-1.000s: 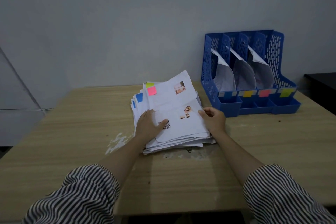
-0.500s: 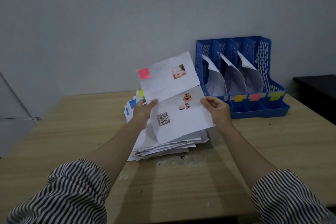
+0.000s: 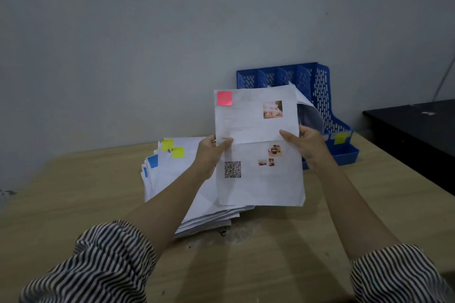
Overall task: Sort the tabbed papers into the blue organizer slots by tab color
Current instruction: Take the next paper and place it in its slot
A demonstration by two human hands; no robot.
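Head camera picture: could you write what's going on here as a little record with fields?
held item: paper with pink tab, lifted above the stack
left hand: pinches the paper's left edge
right hand: grips the paper's right edge
stack of papers: lies on the wooden table, yellow and blue tabs showing at its far-left corner
blue organizer: stands at the table's far right, partly hidden by the held paper, yellow label on the front of its rightmost slot
stage: pink-tabbed paper not yet filed

Two hands (image 3: 211,155), one held sheet (image 3: 258,145) with one pink tab (image 3: 224,98), one paper pile (image 3: 177,179), one blue organizer (image 3: 322,96).
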